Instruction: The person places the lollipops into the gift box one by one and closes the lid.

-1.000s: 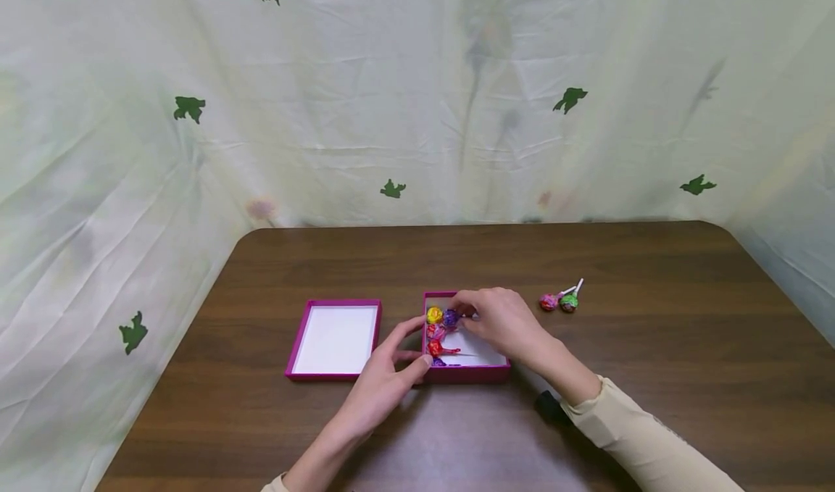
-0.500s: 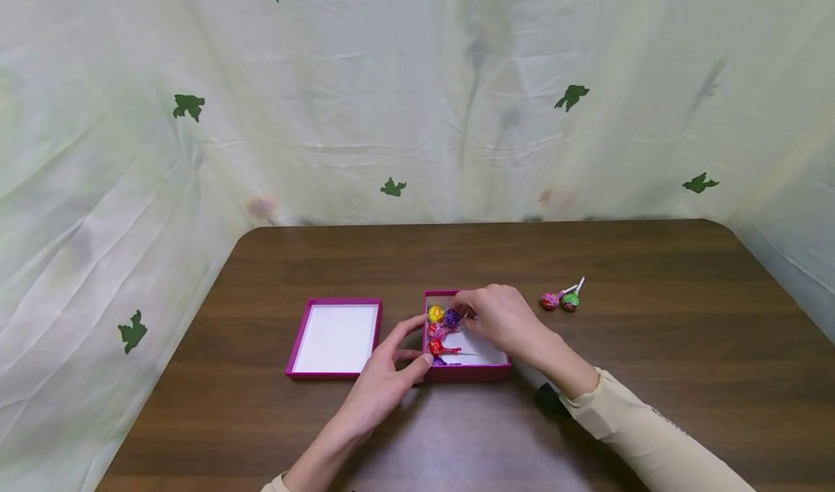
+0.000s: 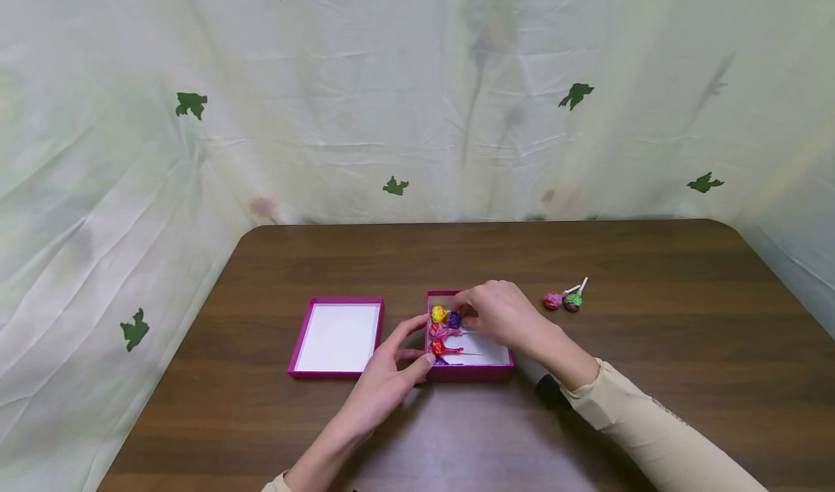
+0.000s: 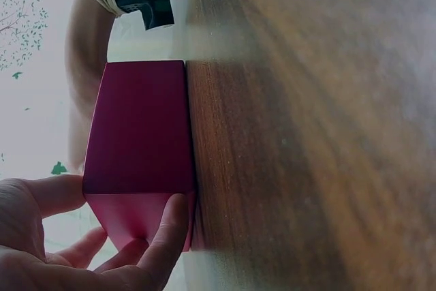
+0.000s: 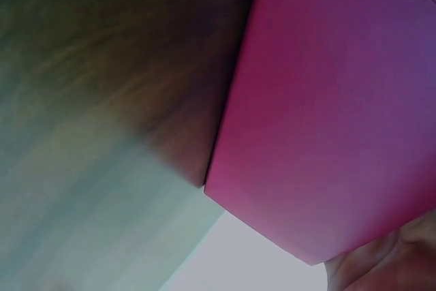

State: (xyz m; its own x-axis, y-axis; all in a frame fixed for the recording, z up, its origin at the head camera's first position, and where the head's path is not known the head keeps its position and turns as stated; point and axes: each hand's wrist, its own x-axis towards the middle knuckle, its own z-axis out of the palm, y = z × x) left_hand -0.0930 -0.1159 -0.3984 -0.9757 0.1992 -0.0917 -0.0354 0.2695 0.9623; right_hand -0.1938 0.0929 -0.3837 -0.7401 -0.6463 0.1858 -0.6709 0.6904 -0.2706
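A magenta box [image 3: 468, 374] with a white inside holds several wrapped lollipops along its left side. Among them are a yellow lollipop [image 3: 439, 314], a red lollipop [image 3: 438, 348] and a purple lollipop [image 3: 453, 320]. My right hand [image 3: 505, 312] reaches over the right wall, its fingertips pinching the purple lollipop near its stick, which the fingers mostly hide. My left hand [image 3: 385, 380] rests spread against the left wall, the thumb at the front corner. In the left wrist view its fingers [image 4: 167, 236] touch the box's side.
To the left lies a matching magenta lid [image 3: 335, 336], white inside facing up. A pink lollipop [image 3: 552, 301] and a green lollipop [image 3: 573, 301] lie on the wooden table [image 3: 665, 332] to the right. A pale leaf-patterned curtain [image 3: 326, 101] hangs behind.
The whole scene shifts slightly with the head camera. My right hand and the purple lollipop settle only a little within the box; the left hand keeps its place.
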